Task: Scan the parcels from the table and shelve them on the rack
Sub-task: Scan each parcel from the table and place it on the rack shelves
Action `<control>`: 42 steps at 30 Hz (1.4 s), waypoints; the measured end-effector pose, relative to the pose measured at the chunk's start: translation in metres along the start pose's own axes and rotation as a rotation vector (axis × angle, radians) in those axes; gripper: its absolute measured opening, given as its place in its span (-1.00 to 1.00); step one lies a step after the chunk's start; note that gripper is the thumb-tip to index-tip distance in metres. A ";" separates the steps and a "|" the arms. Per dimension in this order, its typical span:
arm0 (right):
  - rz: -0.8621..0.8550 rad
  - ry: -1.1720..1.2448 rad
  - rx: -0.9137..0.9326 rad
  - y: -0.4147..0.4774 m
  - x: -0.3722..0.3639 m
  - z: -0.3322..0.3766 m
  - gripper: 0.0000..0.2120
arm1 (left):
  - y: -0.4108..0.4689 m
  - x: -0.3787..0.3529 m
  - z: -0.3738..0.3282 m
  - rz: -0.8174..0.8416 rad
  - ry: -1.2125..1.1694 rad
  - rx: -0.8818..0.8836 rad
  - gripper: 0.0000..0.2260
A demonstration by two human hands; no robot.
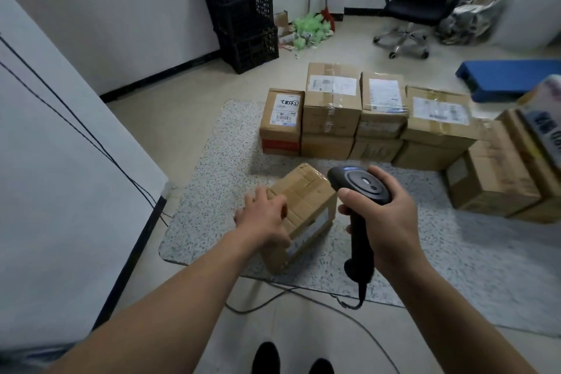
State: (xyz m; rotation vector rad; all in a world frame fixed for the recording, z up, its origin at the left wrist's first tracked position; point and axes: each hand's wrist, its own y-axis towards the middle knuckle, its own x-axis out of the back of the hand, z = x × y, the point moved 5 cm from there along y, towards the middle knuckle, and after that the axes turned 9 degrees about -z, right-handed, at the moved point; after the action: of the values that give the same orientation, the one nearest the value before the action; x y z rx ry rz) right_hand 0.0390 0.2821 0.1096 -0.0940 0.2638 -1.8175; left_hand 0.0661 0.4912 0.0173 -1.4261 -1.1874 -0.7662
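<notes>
left hand [264,218] grips taped cardboard parcel [306,200] | right hand [391,222] curled round black pistol-shaped scanner [361,188] | speckled table [212,206]

Your parcel [306,194] is plain brown; the scanner [361,185] beside it is black, the bench [212,185] under it speckled grey and white.

Near the front edge of my tabletop [227,136] lies one parcel [306,200], with my left hand [264,218] gripping its left side and my right hand [385,215] holding the scanner [361,188] just to its right. Behind it I see a row of stacked boxes [334,112]. On the floor [349,39] beyond stand crates [243,9] at left and a chair [419,6] at right.
</notes>
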 end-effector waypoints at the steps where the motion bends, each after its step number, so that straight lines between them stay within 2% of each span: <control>1: -0.005 0.001 0.000 -0.001 0.004 0.000 -0.32 | 0.000 -0.002 -0.001 0.026 0.016 0.018 -0.46; 5: -0.020 0.006 0.004 -0.005 0.020 -0.001 -0.23 | -0.003 -0.007 -0.004 0.074 0.103 0.041 -0.39; 9: 0.002 0.000 0.006 -0.009 0.032 -0.003 -0.20 | -0.009 -0.010 -0.007 -0.022 0.163 0.048 -0.33; 17: 0.106 -0.113 0.052 -0.026 0.036 -0.011 -0.21 | -0.031 0.030 0.027 -0.095 -0.170 0.178 -0.18; 24: 0.309 -0.254 0.179 -0.064 0.001 0.003 -0.16 | -0.062 0.094 0.078 -0.065 -0.519 0.228 -0.29; 29: 0.416 -0.303 0.244 -0.108 -0.029 0.014 -0.30 | -0.094 0.129 0.112 -0.015 -0.552 0.246 -0.38; 33: 0.424 -0.360 0.316 -0.151 -0.046 0.013 -0.38 | -0.128 0.143 0.141 -0.007 -0.576 0.241 -0.40; 42: 0.446 -0.373 0.399 -0.245 -0.065 0.011 -0.38 | -0.206 0.153 0.183 -0.036 -0.623 0.189 -0.40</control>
State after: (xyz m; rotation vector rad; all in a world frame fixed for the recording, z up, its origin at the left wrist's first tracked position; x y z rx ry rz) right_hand -0.1733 0.4015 0.1812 -0.0835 -0.3217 -1.3453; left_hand -0.1109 0.6913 0.1848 -1.5323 -1.7091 -0.2143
